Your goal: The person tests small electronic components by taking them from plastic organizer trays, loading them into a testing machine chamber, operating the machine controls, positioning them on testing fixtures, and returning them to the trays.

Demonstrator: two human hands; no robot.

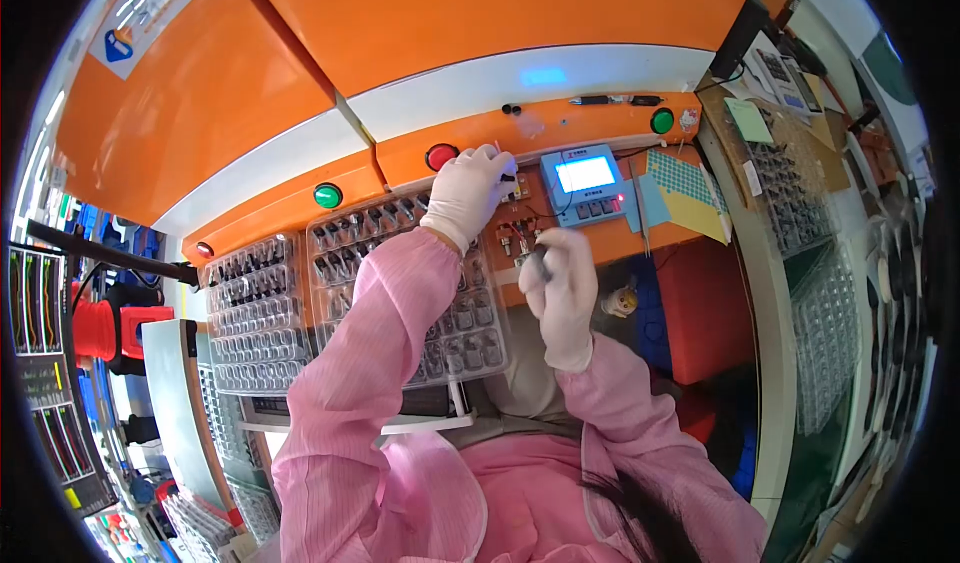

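My left hand [468, 195], in a white glove, reaches to the back of the bench beside the red button [441, 157]. Its fingers are closed at a small fixture [517, 189], and what they pinch is too small to make out. My right hand [563, 298], also gloved and slightly blurred, pinches a small dark part [541, 264] in front of a little metal fixture with red wires [519, 238]. Under my left forearm lies a clear blister tray [470, 348] with small black parts in its upper pockets. A light blue meter [583, 183] with a lit screen stands right of both hands.
A second blister tray [255, 313] lies to the left. Along the orange panel are green buttons [327, 196] and pens [615, 101]. Tweezers [640, 208] and a yellow sheet [692, 213] lie right of the meter. More trays [825, 333] stand at the far right.
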